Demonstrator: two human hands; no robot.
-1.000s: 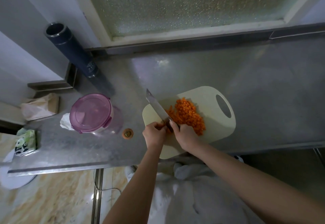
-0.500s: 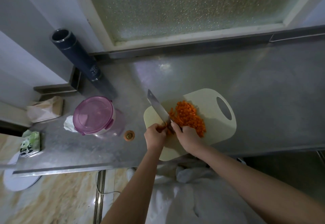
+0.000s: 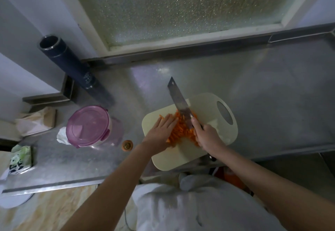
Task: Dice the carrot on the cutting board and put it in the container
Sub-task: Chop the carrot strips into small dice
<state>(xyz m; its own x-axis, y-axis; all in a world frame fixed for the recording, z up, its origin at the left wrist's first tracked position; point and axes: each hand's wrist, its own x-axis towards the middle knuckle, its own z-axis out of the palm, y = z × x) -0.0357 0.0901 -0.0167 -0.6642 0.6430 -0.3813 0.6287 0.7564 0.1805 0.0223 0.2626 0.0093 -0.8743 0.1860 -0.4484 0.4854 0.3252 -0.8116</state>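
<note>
Left hand (image 3: 161,131) uncurled onto carrot (image 3: 181,133) — right hand (image 3: 208,138) grips knife (image 3: 178,100) | tube (image 3: 72,64) label blurred

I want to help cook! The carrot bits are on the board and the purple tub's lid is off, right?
No: the head view shows the purple lid on the tub. The carrot bits are on the board, as you said.

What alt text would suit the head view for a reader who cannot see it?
A person's right hand holds a knife at a pile of diced carrot on a cream cutting board, while the flat left hand rests against the pile's left side. A container with its pink lid on stands to the left on the metal counter.
</note>
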